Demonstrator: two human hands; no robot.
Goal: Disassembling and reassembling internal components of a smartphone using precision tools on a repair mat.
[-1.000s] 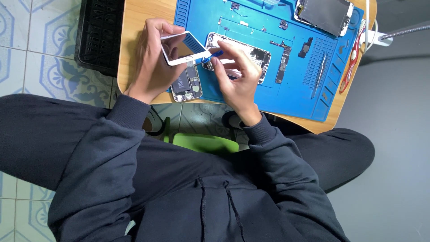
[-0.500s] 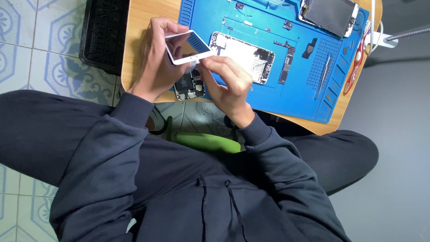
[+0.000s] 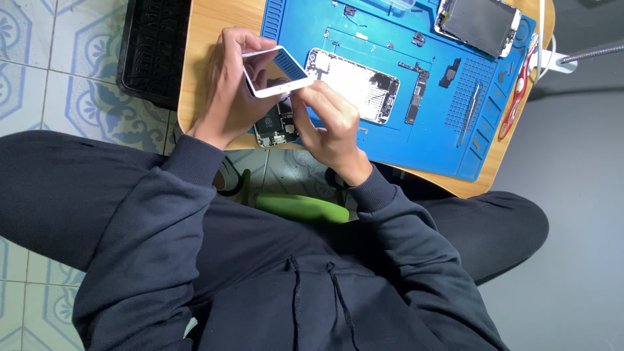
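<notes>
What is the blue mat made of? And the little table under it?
The blue mat looks like soft rubber or silicone: matte, with moulded ridges and little trays. The table looks like pale wood, smooth with faint grain, though it could be a wood-look coating.

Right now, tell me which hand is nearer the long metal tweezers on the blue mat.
Right. The right hand is left of the tweezers; the left hand is farther left, holding the white screen panel.

A: Where is free room for a hand?

B: On the bare wooden table (image 3: 214, 26), left of the blue mat (image 3: 383, 140).

A: And the obstacles?

B: The opened phone body (image 3: 354, 84), small parts (image 3: 416, 97) and tweezers (image 3: 469, 112) lie across the mat.
</notes>
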